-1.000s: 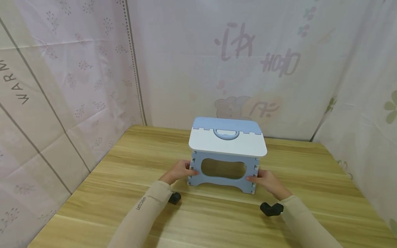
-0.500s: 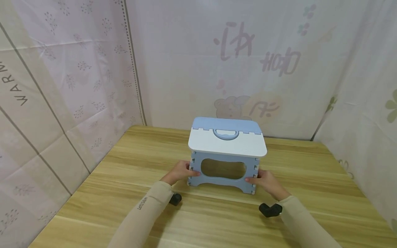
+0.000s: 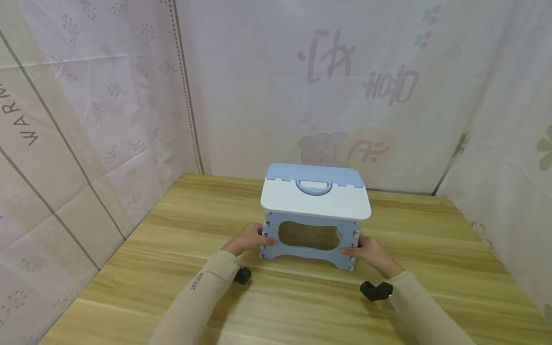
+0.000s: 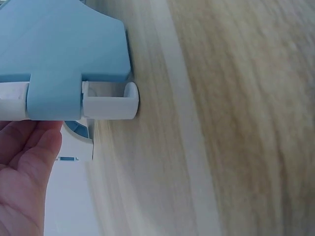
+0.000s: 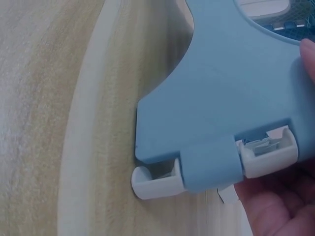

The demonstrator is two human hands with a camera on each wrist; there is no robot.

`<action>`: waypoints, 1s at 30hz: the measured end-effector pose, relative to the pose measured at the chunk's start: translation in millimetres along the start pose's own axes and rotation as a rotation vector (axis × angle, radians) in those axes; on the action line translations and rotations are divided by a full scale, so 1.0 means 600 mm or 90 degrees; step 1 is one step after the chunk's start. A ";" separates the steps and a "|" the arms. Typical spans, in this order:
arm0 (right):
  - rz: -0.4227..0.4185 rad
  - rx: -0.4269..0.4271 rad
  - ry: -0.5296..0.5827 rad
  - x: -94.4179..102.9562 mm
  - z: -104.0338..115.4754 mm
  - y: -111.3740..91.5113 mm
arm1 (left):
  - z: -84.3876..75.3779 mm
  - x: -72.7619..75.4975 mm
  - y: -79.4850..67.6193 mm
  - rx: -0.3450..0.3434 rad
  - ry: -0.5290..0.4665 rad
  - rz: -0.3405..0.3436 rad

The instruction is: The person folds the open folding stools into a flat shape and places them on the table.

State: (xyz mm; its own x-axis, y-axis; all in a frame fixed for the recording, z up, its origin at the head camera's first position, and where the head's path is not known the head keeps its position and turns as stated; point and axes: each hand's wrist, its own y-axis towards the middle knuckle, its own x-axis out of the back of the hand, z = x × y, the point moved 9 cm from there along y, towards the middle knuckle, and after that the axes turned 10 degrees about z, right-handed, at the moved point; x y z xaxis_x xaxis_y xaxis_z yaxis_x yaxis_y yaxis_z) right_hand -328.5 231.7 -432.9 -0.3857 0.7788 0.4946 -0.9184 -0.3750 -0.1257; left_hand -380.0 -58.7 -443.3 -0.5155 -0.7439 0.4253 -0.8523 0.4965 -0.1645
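Observation:
A blue and white folding step stool (image 3: 316, 199) stands unfolded on the wooden table, its handle set in the middle of the top. My left hand (image 3: 249, 238) grips its left side, the thumb on the blue front panel and the fingers behind the edge. On the other side my right hand (image 3: 374, 254) holds the stool the same way, thumb across the front. The left wrist view shows the left hand (image 4: 27, 162) under a hinged blue and white leg edge (image 4: 55, 98). In the right wrist view, fingers of the right hand (image 5: 275, 209) curl behind the hinged corner.
The wooden table (image 3: 293, 311) extends around the stool. Patterned cloth (image 3: 258, 96) hangs behind it and along both sides. Black wrist-camera mounts (image 3: 377, 291) sit by both sleeves, close over the table.
Both hands keep their grip on the stool. The stool has shifted very slightly to the left, and the right thumb has slid a little inward along the front panel.

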 end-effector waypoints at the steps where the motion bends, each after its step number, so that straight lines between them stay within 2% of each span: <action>1: -0.001 -0.001 -0.002 0.000 0.001 0.000 | 0.001 0.000 0.000 0.003 -0.001 -0.001; 14: -0.008 -0.017 -0.015 0.002 0.000 -0.001 | -0.004 0.000 -0.005 -0.010 0.002 0.011; 30: -0.006 -0.022 -0.006 0.001 -0.003 -0.004 | 0.004 -0.002 0.002 -0.011 0.004 0.027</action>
State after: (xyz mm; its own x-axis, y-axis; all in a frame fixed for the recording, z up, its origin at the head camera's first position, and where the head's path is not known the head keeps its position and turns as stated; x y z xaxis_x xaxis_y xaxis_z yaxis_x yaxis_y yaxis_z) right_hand -326.9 234.0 -433.8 -0.3767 0.7776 0.5034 -0.9245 -0.3499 -0.1512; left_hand -380.8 -58.3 -445.8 -0.5501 -0.7193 0.4244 -0.8282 0.5351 -0.1666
